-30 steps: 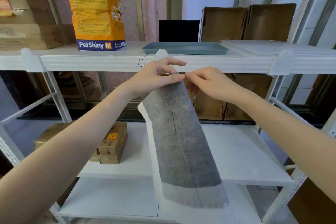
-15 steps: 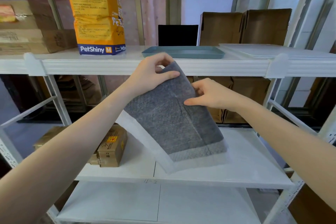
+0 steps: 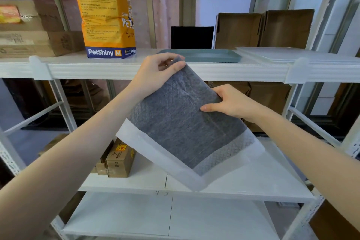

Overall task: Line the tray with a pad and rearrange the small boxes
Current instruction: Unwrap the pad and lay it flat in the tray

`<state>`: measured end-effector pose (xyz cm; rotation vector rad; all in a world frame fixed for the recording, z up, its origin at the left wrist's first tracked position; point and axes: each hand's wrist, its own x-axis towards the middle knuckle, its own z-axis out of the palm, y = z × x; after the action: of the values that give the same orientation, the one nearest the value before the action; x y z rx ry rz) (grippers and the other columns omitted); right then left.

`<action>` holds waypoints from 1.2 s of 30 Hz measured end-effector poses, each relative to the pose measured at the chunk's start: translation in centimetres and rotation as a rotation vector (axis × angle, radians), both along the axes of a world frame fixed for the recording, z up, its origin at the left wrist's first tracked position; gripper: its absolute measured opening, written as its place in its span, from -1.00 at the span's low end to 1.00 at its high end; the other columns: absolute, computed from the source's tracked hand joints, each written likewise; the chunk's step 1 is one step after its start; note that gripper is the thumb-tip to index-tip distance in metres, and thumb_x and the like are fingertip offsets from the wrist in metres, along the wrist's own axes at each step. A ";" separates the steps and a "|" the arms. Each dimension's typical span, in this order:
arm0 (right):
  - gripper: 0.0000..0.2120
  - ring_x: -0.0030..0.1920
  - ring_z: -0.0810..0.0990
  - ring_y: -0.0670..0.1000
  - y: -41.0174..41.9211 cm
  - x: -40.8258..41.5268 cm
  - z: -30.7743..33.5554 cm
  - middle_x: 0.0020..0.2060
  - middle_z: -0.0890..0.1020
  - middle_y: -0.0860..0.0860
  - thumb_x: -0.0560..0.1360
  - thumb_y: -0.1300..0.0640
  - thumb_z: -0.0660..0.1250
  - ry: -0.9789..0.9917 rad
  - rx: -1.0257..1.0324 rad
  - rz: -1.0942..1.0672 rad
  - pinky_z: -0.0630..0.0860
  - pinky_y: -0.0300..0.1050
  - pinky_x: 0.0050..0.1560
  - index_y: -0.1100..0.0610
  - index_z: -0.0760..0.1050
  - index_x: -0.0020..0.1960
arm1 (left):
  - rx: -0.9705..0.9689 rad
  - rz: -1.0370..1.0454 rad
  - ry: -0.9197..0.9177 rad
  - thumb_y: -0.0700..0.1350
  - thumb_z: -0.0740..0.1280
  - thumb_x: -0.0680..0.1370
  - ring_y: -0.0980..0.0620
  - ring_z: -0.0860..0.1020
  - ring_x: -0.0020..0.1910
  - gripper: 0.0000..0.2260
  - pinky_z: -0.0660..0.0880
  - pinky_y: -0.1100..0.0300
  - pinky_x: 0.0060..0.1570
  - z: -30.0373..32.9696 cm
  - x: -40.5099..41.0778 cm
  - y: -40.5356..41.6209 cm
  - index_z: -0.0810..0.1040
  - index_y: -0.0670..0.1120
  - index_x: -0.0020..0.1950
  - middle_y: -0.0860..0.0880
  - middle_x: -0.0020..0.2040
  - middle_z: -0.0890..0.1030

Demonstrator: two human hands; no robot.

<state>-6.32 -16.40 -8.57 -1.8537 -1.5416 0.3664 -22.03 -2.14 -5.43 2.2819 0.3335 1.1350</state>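
Lining is not yet done: left hand (image 3: pixel 155 73) and right hand (image 3: pixel 229 103) each pinch an edge of the folded pad (image 3: pixel 183 122), held below the bare tray (image 3: pixel 202 58). Small boxes (image 3: pixel 116 159) wait untouched.

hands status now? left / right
Left hand: closed, pinching the top corner of the gray pad.
Right hand: closed, gripping the pad's right edge.

Pad (image 3: pixel 181 122): dark grey quilted centre with diamond stitching, white border. Tray (image 3: pixel 202 57): muted blue-grey. Bag (image 3: pixel 105 11): orange with a navy base band and white lettering. Shelf (image 3: pixel 136 70): white. Small boxes (image 3: pixel 118 160): brown cardboard, yellow label.
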 end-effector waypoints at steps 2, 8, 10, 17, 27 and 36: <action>-0.80 -0.02 0.62 0.00 -0.2 0.1 0.1 -0.05 0.66 -0.01 0.46 0.08 0.41 -0.004 0.022 -0.017 0.54 -0.06 0.06 0.17 0.61 0.03 | -0.031 -0.014 0.148 0.04 0.34 0.52 0.34 0.57 -0.14 -0.90 0.47 0.42 -0.10 0.0 -0.5 -0.2 0.57 0.08 0.00 0.13 -0.06 0.63; -0.79 -0.09 0.63 -0.12 -1.1 0.7 0.4 -0.06 0.67 -0.05 0.46 0.05 0.40 0.053 0.069 -0.030 0.56 -0.16 -0.01 0.08 0.61 0.07 | -0.014 0.094 0.228 0.09 0.35 0.50 0.26 0.53 -0.32 -0.75 0.39 0.37 -0.29 -0.9 -0.9 0.1 0.59 -0.09 -0.18 0.04 -0.27 0.60; -0.76 -0.07 0.66 -0.10 -1.5 1.1 0.6 -0.03 0.68 -0.07 0.45 0.03 0.41 0.102 0.029 -0.003 0.58 -0.19 -0.01 0.07 0.62 0.09 | -0.003 0.091 0.146 0.06 0.34 0.51 0.30 0.48 -0.42 -0.75 0.33 0.42 -0.40 -1.1 -0.9 -0.1 0.52 -0.04 -0.30 0.07 -0.36 0.54; -0.81 -0.15 0.66 -0.21 -3.2 2.8 0.2 -0.10 0.68 -0.13 0.38 0.06 0.49 0.105 -0.145 0.030 0.55 -0.39 -0.16 0.02 0.59 -0.03 | -0.098 0.096 -0.028 0.02 0.34 0.52 0.29 0.53 -0.33 -0.74 0.41 0.43 -0.32 -0.4 -1.5 0.3 0.58 -0.20 -0.07 -0.02 -0.22 0.61; -0.88 -0.21 0.55 -0.26 -5.2 5.3 5.2 -0.19 0.61 -0.18 0.43 0.16 0.44 -0.146 0.012 -0.063 0.45 -0.51 -0.27 -0.01 0.56 -0.07 | -0.023 0.167 0.007 0.14 0.44 0.40 0.05 0.48 -0.26 -0.52 0.36 0.14 -0.26 2.7 -1.1 0.7 0.57 -0.33 -0.19 -0.16 -0.27 0.57; -0.77 -0.03 0.57 0.04 -5.5 8.3 12.1 -0.06 0.64 0.08 0.46 0.21 0.40 -0.466 0.322 -0.194 0.54 0.05 0.04 0.14 0.60 0.11 | 0.055 0.321 -0.056 0.01 0.40 0.48 0.08 0.58 -0.54 -0.75 0.54 0.16 -0.47 8.5 1.9 -1.0 0.49 -0.10 -0.29 -0.05 -0.44 0.58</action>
<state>1.96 -21.94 3.49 -1.8835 -1.5790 -0.4103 -20.12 -3.14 3.08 2.2933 0.6728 1.3775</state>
